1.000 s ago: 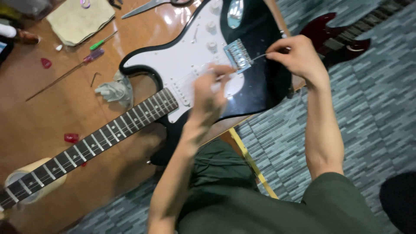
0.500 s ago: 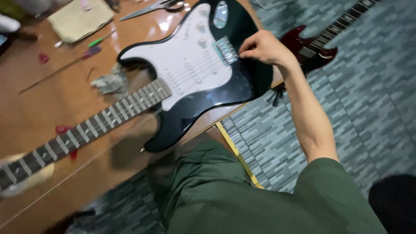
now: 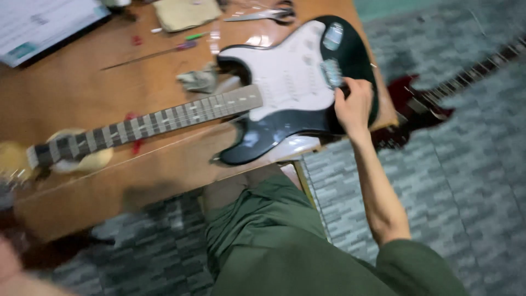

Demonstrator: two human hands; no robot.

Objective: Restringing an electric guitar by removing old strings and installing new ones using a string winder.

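One hand only here: the right hand [image 3: 353, 104] has its fingers curled over the black electric guitar [image 3: 285, 87] beside the bridge [image 3: 332, 73], pinning it flat on the counter [image 3: 93, 87]. Left hand's out of view.

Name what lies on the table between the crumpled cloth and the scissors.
In the head view, a long thin screwdriver with a green and purple handle lies between the crumpled cloth and the scissors, on the wooden table.
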